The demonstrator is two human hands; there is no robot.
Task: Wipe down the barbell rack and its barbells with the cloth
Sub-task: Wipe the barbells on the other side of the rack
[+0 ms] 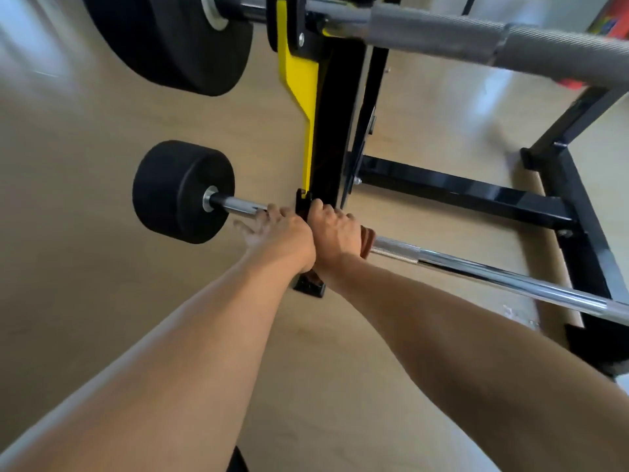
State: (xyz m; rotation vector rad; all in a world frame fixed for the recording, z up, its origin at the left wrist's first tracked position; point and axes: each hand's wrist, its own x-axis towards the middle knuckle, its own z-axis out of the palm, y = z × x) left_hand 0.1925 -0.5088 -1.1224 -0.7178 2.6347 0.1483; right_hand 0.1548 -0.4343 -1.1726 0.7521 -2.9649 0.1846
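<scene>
Cloth gripped on lower barbell by right hand — left hand fingers loose, empty.

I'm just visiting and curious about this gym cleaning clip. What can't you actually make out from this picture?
- Cloth: only a brownish strip shows; the right hand covers the rest.
- Lower barbell: its far end is cut off by the right edge.
- Left hand: its fingers are blurred, so its grip is unclear.
- Upper barbell: cut off by the top edge.
- Rack: its foot is hidden behind the wrists.
</scene>
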